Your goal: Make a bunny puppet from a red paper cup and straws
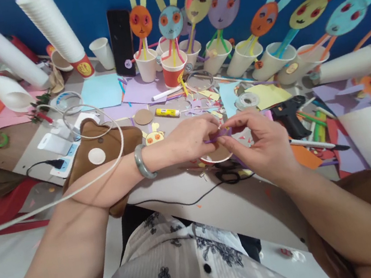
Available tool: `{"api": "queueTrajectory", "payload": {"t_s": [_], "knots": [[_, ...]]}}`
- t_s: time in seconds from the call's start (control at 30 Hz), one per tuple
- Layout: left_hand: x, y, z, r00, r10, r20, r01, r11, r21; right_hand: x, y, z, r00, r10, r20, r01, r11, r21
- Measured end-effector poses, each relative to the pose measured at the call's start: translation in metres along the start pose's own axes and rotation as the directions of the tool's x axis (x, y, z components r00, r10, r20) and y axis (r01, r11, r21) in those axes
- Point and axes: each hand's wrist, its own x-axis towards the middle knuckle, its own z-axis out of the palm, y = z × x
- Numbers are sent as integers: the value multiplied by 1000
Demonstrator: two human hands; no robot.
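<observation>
My grey table (pixel 248 209) runs across the frame. At left I have a white power strip (pixel 67 161) and a brown pouch (pixel 115 146); near the centre, a yellow glue stick (pixel 167 112), a red-rimmed cup (pixel 217 155) and, just below it, black scissors (pixel 228 177). Right of centre lie a tape roll (pixel 247 101) and a black glue gun (pixel 291 118). Blue paper (pixel 95 93) and purple paper (pixel 139 91) lie upper left and upper middle.

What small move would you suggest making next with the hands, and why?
I would probably lift the purple piece slightly clear of the cup. The left hand and right hand meet at it, their fingers hiding much of it, and the cup's rim sits close by, so a little room might make it easier to see.
</observation>
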Motion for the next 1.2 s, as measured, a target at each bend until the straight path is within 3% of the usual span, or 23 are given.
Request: {"api": "queueTrajectory", "payload": {"t_s": [0.17, 0.33, 0.43, 0.53, 0.63, 0.83, 1.0, 1.2], "knots": [[2, -2, -7, 1000, -8, 3, 8, 992, -126, -3, 3, -1, 999, 23, -23, -23, 999, -22], [-1, -5, -37, 996, -29, 90, 51, 964, -259, -4, 11, -5, 999, 19, -42, -21, 999, -45], [-4, -11, -56, 994, -47, 102, 62, 987, -147, -6, 13, -6, 998, 18, -54, -20, 999, -36], [-3, -15, -67, 966, -29, 257, 66, 988, -139, -8, 13, -4, 997, 15, -77, -17, 1000, -26], [-1, -17, -70, 931, -46, 362, 138, 962, -234, -10, 16, -1, 994, -11, -110, 12, 1000, 10], [2, -23, -66, 890, -48, 454, 258, 873, -414, -9, 26, 4, 981, -47, -186, 70, 990, 119], [3, -29, -62, 865, 3, 501, 293, 809, -510, -9, 30, 5, 988, -3, -153, 31, 984, 175], [3, -34, -65, 842, 29, 539, 305, 798, -519, -10, 29, 6, 994, 14, -110, 15, 966, 257]]}}
